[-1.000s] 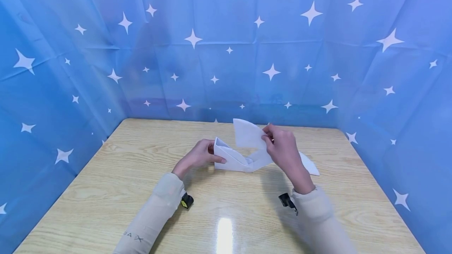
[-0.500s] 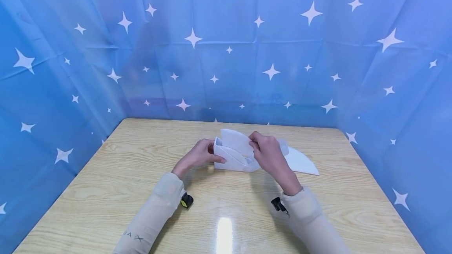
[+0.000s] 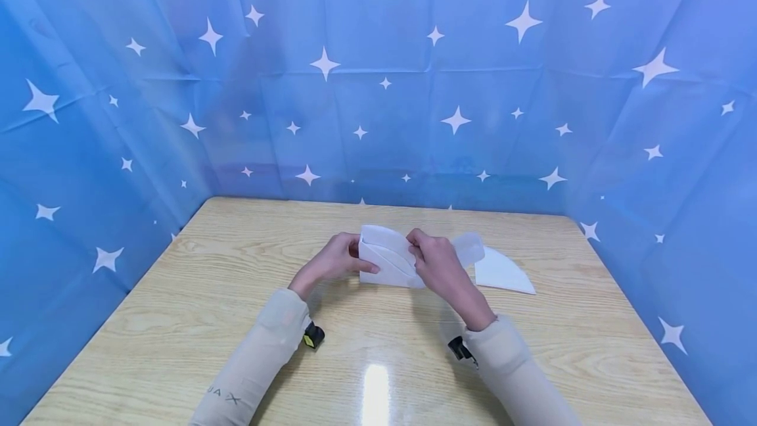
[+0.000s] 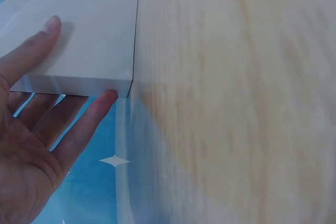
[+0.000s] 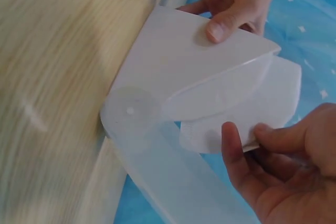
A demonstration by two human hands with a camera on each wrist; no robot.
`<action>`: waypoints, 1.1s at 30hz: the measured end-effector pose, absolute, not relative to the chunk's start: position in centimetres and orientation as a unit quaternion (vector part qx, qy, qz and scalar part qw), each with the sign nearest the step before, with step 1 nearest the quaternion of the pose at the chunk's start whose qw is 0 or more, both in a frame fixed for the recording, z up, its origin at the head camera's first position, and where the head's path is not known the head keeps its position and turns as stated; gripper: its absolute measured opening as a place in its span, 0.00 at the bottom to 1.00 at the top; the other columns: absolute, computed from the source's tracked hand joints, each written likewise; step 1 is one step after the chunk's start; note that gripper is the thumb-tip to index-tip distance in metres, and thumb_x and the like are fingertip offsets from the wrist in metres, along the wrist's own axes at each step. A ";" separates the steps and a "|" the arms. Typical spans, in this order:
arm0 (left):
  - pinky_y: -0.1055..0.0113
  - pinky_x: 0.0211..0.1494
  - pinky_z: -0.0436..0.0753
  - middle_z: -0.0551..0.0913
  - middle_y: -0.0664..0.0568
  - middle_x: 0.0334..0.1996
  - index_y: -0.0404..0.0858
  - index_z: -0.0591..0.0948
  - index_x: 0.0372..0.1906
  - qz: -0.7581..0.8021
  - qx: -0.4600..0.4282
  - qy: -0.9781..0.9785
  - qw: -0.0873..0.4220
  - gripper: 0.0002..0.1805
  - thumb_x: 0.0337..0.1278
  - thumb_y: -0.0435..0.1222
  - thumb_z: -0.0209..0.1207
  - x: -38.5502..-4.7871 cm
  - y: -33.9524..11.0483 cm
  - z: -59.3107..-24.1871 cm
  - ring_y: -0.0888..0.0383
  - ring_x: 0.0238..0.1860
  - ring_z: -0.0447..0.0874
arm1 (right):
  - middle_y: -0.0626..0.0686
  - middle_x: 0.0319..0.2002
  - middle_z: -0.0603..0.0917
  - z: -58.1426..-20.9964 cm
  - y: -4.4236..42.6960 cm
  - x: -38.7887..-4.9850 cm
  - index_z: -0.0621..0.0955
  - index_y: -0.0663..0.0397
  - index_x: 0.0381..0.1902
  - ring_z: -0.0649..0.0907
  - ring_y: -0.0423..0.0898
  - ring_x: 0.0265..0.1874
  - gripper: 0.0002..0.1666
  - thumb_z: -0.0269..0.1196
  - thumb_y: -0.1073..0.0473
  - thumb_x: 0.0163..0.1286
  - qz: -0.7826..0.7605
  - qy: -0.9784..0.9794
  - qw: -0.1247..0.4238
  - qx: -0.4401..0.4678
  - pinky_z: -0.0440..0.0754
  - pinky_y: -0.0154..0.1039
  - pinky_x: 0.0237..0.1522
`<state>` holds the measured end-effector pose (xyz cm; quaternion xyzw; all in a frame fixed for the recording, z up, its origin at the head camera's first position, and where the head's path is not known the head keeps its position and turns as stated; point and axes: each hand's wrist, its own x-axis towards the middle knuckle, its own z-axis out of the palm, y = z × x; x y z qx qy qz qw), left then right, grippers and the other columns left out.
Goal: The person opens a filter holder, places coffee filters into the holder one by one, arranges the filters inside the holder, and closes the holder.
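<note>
A white filter holder [image 3: 378,275] stands on the table, with a hinged translucent lid [image 3: 470,248] swung out to the right. My left hand [image 3: 337,257] grips its left end, thumb on the front face [image 4: 89,51] and fingers around the end. My right hand [image 3: 442,265] pinches the curved edge of white fan-shaped paper coffee filters [image 3: 381,235], which sit partly inside the holder's opening. In the right wrist view, the filters [image 5: 281,93] stick out past the holder's rim between thumb and fingers. How many sheets are held cannot be told.
Another white fan-shaped filter or stack [image 3: 503,273] lies flat on the wood-grain table [image 3: 207,281], right of the holder. A blue curtain with white stars [image 3: 378,97] hangs behind and along both sides.
My right hand has moved left and down, bringing the filters from above the lid into the holder's opening. The left hand and the holder have stayed in place.
</note>
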<state>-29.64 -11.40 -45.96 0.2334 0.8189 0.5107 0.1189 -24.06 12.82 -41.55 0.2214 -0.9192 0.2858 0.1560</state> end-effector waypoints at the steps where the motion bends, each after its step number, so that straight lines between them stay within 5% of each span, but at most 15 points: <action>1: 0.62 0.47 0.86 0.91 0.48 0.45 0.40 0.85 0.55 0.511 0.233 0.819 0.119 0.22 0.54 0.36 0.76 -29.6 -11.4 -45.9 0.57 0.42 0.89 | 0.60 0.39 0.90 -41.7 12.8 -24.1 0.84 0.61 0.45 0.88 0.51 0.32 0.07 0.60 0.70 0.75 0.282 -0.920 0.156 0.223 0.86 0.45 0.37; 22: 0.62 0.46 0.87 0.90 0.48 0.45 0.41 0.85 0.55 0.507 0.225 0.822 0.125 0.22 0.55 0.37 0.76 -29.6 -11.3 -45.6 0.57 0.43 0.89 | 0.61 0.42 0.91 -42.2 12.3 -24.0 0.89 0.62 0.46 0.90 0.53 0.36 0.12 0.60 0.71 0.74 0.259 -0.942 0.089 0.197 0.86 0.44 0.37; 33: 0.61 0.48 0.87 0.90 0.49 0.46 0.41 0.85 0.54 0.507 0.219 0.824 0.124 0.21 0.55 0.38 0.76 -29.6 -11.4 -45.8 0.56 0.44 0.89 | 0.58 0.38 0.92 -42.5 12.1 -24.1 0.90 0.58 0.39 0.87 0.48 0.30 0.13 0.61 0.75 0.69 0.228 -0.945 0.096 0.214 0.84 0.42 0.34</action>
